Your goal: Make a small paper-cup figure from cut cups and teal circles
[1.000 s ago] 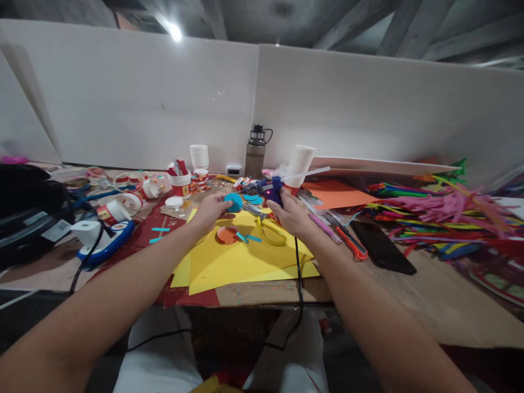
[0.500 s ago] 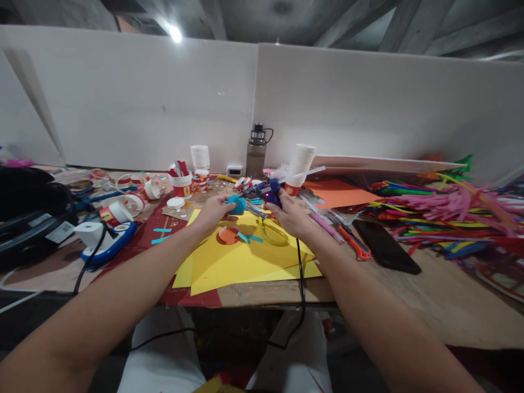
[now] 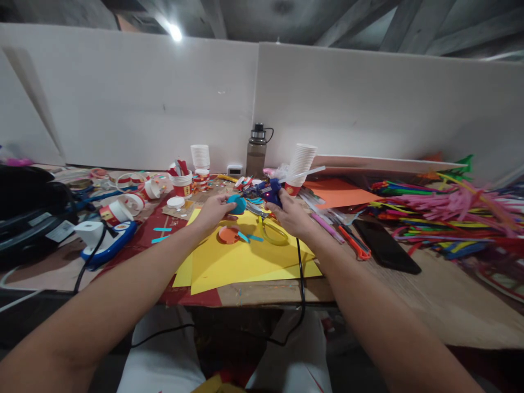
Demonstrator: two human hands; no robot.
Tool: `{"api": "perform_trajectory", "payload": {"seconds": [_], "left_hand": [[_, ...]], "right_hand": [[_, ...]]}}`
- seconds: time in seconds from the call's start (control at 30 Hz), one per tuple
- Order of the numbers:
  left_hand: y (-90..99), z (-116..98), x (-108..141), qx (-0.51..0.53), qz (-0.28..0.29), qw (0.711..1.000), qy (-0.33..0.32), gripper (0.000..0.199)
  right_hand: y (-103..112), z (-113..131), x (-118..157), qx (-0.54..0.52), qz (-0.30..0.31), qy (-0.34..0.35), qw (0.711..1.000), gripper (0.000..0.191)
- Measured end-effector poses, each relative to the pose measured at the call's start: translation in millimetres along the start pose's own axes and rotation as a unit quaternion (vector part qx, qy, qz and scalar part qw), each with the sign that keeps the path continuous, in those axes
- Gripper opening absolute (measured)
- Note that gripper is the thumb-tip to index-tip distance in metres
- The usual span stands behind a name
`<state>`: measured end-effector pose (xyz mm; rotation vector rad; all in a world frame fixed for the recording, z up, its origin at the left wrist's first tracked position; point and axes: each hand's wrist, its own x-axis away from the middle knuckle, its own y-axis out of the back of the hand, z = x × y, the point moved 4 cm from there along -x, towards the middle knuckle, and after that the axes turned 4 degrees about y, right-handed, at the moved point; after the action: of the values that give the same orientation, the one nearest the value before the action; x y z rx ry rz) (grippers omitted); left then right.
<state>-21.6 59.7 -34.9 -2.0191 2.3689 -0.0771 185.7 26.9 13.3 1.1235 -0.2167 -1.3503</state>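
Between thumb and fingers my left hand point(image 3: 215, 212) pinches a round blue paper disc point(image 3: 237, 204). My right hand point(image 3: 291, 212) is wrapped round the handle of a dark blue glue gun point(image 3: 270, 191), whose small red light is lit. The gun's nozzle points left, close to the disc; I cannot tell whether they touch. A black cord point(image 3: 301, 273) hangs down from below my right hand. Under both hands lie yellow paper sheets point(image 3: 245, 267), bearing an orange paper disc point(image 3: 228, 235), small blue strips point(image 3: 256, 238) and yellow-handled scissors point(image 3: 273, 233).
Paper cup stacks point(image 3: 303, 164) and a dark bottle point(image 3: 256, 153) stand at the back. To the right lie an orange cutter knife point(image 3: 354, 243), a black phone point(image 3: 387, 246) and bundled pipe cleaners point(image 3: 446, 207). A blue-and-white power strip point(image 3: 110, 245) sits at left.
Both hands stay almost where they were, with the blue disc and the glue gun still held close together. Nothing on the table has visibly moved.
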Motion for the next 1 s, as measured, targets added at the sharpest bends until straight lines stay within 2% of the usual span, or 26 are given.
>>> {"api": "perform_trajectory", "payload": {"seconds": [0.5,1.0], "left_hand": [[0.6,0.8,-0.2,-0.007,0.001,1.000,-0.003,0.023],[1.0,-3.3,3.1,-0.015,-0.026,0.999,-0.015,0.025]], "right_hand": [[-0.2,-3.7,-0.2,0.006,-0.004,-0.013,1.000,0.030],[1.5,-2.7,0.9,0.035,-0.007,-0.003,0.999,0.034]]}}
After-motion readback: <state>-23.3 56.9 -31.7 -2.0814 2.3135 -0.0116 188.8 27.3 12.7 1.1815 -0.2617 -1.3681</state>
